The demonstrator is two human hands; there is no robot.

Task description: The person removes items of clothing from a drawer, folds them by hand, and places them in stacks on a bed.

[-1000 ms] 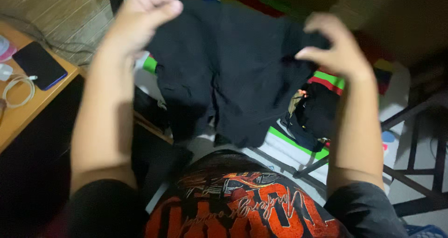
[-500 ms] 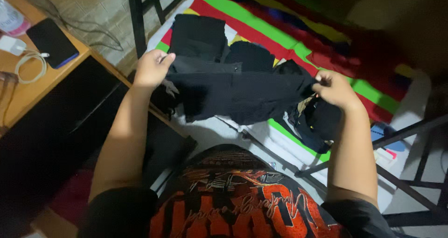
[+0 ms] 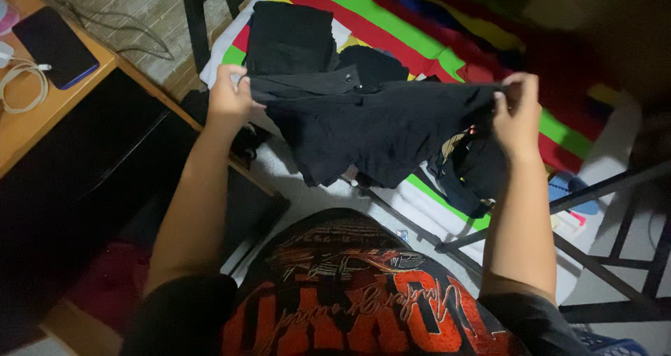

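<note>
In the head view, mid-frame, the left hand [image 3: 227, 99] and right hand [image 3: 518, 115] each pinch a top corner of a black garment [image 3: 374, 129], fingers clenched on the cloth, pulling it taut so it hangs flat above the striped bed [image 3: 419, 45]. Folded black clothes [image 3: 290, 38] fill the upper middle, a desk [image 3: 28, 136] edges the left and a dark pile [image 3: 472, 181] sits lower right, leaving open room mainly beneath the cloth.

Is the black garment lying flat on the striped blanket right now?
No: the black garment hangs in the air above the striped blanket, stretched between the left hand and the right hand.
</note>
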